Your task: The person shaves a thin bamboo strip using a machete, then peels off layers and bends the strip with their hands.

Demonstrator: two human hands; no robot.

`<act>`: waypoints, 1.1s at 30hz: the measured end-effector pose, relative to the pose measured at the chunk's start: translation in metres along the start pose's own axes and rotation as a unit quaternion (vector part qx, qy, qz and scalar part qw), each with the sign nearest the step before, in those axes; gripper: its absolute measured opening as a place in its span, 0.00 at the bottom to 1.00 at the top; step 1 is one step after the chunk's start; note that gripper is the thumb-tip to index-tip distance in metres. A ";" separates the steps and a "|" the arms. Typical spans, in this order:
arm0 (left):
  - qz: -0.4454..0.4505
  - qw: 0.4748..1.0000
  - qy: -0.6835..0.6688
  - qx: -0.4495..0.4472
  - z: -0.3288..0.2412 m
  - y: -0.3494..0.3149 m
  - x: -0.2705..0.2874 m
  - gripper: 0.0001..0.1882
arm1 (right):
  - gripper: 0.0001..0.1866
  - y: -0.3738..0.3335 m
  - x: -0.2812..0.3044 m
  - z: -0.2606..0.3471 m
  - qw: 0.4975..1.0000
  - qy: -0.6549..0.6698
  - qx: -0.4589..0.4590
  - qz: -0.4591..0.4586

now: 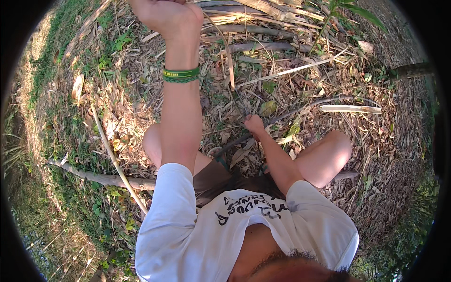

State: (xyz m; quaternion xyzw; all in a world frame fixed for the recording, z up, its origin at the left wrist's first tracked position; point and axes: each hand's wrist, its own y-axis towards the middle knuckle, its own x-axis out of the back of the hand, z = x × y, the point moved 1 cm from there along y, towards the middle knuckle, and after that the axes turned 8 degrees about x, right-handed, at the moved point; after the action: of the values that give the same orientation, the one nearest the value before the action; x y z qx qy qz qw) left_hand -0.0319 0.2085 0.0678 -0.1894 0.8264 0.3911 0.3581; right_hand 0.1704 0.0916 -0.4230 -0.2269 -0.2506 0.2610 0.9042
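Note:
My left hand (167, 16) is stretched far out at the top edge, with its fingers cut off by the frame, so what it holds cannot be seen. A green band (181, 75) circles that wrist. Just right of it, a thin curved brown strip (228, 49) runs down toward my right hand. My right hand (254, 124) is closed in a fist low in front of my lap, between my bent knees. Something thin and dark shows at its front, too small to name. A dark, slender stick (300, 109) passes close behind that hand.
Split bamboo pieces and poles (263, 21) lie heaped at the far side. A pale split piece (350, 109) rests at the right. At the left, a long thin stick (112, 155) crosses a thicker branch (105, 178). Dry leaves, shavings and green plants cover the ground.

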 end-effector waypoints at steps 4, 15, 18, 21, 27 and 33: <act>0.036 0.995 -0.084 0.037 -0.040 0.003 0.022 0.33 | 0.19 -0.002 0.027 0.037 0.922 0.331 -0.145 0.136; 0.051 0.989 0.112 -0.085 -0.039 -0.002 0.006 0.31 | 0.29 -0.044 0.037 0.142 0.912 0.227 0.283 -0.193; 0.030 0.990 0.124 -0.064 -0.024 -0.004 0.003 0.31 | 0.34 -0.029 0.022 0.036 0.983 -0.043 0.085 -0.159; 0.077 0.984 0.138 -0.087 -0.036 -0.003 -0.001 0.32 | 0.33 -0.005 0.040 0.029 0.987 0.092 -0.130 0.036; 0.071 0.977 0.199 -0.015 -0.096 0.006 0.037 0.35 | 0.32 -0.016 0.056 0.048 0.937 0.283 -0.179 0.102; -0.039 0.950 0.307 -0.040 -0.134 -0.045 0.029 0.37 | 0.36 -0.027 0.049 0.054 0.955 -0.292 0.027 -0.032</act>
State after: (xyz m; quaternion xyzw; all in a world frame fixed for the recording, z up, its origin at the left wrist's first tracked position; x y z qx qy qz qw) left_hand -0.0844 0.0753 0.0817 -0.3466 0.8719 0.3330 0.0938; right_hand 0.1852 0.1148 -0.3506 -0.1083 -0.5039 0.2932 0.8052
